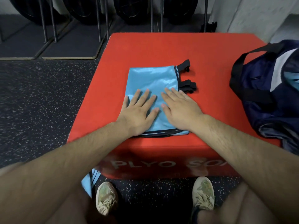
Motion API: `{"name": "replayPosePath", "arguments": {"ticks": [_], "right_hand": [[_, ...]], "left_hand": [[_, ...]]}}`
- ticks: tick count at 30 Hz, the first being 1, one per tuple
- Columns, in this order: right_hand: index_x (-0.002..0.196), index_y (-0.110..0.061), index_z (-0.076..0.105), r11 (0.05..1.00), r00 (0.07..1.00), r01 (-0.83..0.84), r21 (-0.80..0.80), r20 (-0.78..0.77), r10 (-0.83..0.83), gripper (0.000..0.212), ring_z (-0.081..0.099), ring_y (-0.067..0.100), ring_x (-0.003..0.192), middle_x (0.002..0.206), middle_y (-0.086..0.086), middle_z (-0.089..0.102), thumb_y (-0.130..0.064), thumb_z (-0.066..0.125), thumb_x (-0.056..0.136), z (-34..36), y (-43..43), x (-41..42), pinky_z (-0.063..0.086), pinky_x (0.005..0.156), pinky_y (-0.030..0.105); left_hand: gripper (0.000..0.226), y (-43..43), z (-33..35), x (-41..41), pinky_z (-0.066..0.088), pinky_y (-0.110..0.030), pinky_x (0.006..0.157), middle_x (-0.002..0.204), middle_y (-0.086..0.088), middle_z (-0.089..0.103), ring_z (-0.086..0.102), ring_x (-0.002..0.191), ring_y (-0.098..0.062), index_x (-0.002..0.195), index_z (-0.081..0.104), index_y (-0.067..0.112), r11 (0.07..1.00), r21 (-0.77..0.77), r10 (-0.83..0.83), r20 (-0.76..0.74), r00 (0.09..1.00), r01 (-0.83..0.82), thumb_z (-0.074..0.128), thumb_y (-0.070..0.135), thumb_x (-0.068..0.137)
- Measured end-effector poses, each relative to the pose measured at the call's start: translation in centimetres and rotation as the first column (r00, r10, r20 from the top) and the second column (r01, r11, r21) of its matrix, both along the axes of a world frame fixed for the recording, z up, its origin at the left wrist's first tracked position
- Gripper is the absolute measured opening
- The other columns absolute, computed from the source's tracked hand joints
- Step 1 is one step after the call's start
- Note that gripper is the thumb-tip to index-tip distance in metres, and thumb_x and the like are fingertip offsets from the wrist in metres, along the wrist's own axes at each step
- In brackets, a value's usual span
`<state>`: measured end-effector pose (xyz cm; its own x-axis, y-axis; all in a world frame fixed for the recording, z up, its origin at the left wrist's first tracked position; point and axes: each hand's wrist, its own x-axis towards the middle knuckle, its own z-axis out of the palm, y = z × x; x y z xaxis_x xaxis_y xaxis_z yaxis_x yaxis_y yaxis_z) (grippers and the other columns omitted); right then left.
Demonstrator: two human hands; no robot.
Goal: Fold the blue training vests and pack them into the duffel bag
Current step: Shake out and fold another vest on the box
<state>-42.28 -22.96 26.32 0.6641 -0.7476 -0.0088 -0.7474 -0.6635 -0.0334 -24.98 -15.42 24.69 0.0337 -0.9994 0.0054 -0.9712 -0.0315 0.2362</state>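
A light blue training vest (153,81) lies folded into a rectangle on the red plyo box (161,47), its black straps (186,85) sticking out to the right. My left hand (137,110) lies flat on the vest's near left part, fingers straight. My right hand (181,109) presses flat on its near right part. A navy duffel bag (267,94) sits at the box's right edge, with light blue fabric (291,78) showing in its opening. More blue fabric (89,183) hangs down by the box's near left side.
Speckled dark rubber floor (40,102) surrounds the box. Black weight plates on metal racks (100,16) stand at the back. My two shoes (106,198) rest on the floor in front of the box.
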Motion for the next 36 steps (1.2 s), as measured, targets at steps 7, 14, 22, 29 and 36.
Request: {"name": "replayPosePath", "arguments": {"ticks": [7,14,22,29,36], "right_hand": [[0.153,-0.014,0.034,0.988,0.988,-0.151,0.021,0.037,0.150,0.055,0.022,0.023,0.151,0.161,0.004,0.030,-0.029,0.044,0.101,2.1,2.1,-0.1,0.017,0.122,0.036],[0.133,-0.024,0.054,0.963,0.976,-0.215,0.160,0.010,0.216,0.037,0.049,0.016,0.124,0.132,-0.007,0.052,-0.034,0.051,0.098,3.8,3.2,-3.0,0.041,0.104,0.037],[0.121,-0.029,0.060,0.944,0.978,-0.198,0.263,-0.015,0.210,0.068,0.054,0.012,0.120,0.131,-0.014,0.053,-0.078,0.059,0.073,4.3,3.2,-4.6,0.044,0.102,0.037],[0.110,-0.021,0.062,0.958,0.972,-0.234,0.166,0.066,0.226,0.030,0.057,0.019,0.107,0.113,-0.008,0.059,-0.042,0.060,0.088,3.4,2.2,-4.1,0.050,0.088,0.042],[0.085,-0.022,0.055,0.966,0.979,-0.202,0.159,0.072,0.193,0.010,0.054,0.017,0.094,0.092,-0.009,0.052,-0.033,0.053,0.084,4.0,1.7,-4.4,0.051,0.078,0.044]], "left_hand": [[0.068,4.7,1.7,-0.9,0.021,-0.033,0.122,0.162,0.003,0.022,0.019,0.150,-0.014,0.153,0.032,0.019,0.973,-0.130,-0.219,-0.232,0.948,0.193,0.053,0.049,0.096],[0.041,4.6,2.4,-1.3,0.050,-0.040,0.087,0.111,0.007,0.050,0.050,0.107,-0.016,0.117,0.061,0.021,0.936,-0.143,-0.330,-0.045,0.943,0.321,0.062,0.051,0.088],[0.037,2.6,3.2,-1.7,0.052,-0.045,0.077,0.101,0.002,0.054,0.055,0.099,-0.021,0.118,0.065,0.020,0.917,-0.075,-0.389,0.040,0.920,0.391,0.048,0.043,0.094],[0.040,1.5,3.7,-1.6,0.045,-0.032,0.071,0.092,0.005,0.051,0.055,0.088,-0.017,0.094,0.058,0.019,0.925,-0.063,-0.373,0.029,0.927,0.374,0.039,0.053,0.088],[0.027,1.9,4.5,-1.6,0.040,-0.032,0.074,0.097,0.008,0.041,0.050,0.097,-0.018,0.098,0.046,0.020,0.957,-0.035,-0.288,0.011,0.958,0.288,0.064,0.021,0.079]]}}
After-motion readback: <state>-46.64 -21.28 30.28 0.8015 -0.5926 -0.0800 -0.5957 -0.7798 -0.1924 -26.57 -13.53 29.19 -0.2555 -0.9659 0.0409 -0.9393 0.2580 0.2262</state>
